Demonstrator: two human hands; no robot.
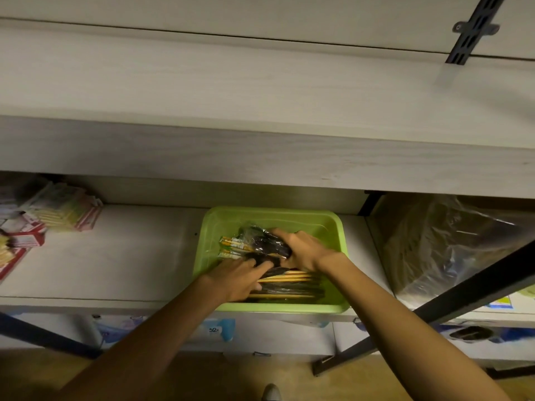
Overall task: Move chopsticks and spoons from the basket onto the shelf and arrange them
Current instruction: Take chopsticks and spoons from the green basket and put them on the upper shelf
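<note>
A green plastic basket [225, 224] sits on the lower shelf [130, 256]. Inside lie packs of chopsticks in clear wrap: dark ones on top [266, 243], yellow-tipped ones [233, 246] at the left, wooden ones [286, 277] near the front. My right hand [304, 250] reaches in from the right and grips the dark wrapped pack at the top of the pile. My left hand [240, 277] lies lower in the basket, its fingers curled on dark packs beside the wooden chopsticks. No spoons are plain to see.
An upper shelf board [260, 157] overhangs the basket. Stacked packets [66, 209] lie at the shelf's left end. A plastic-wrapped bundle [451, 244] fills the bay to the right, behind a black diagonal brace [434, 311]. Boxes [220, 331] stand below the shelf.
</note>
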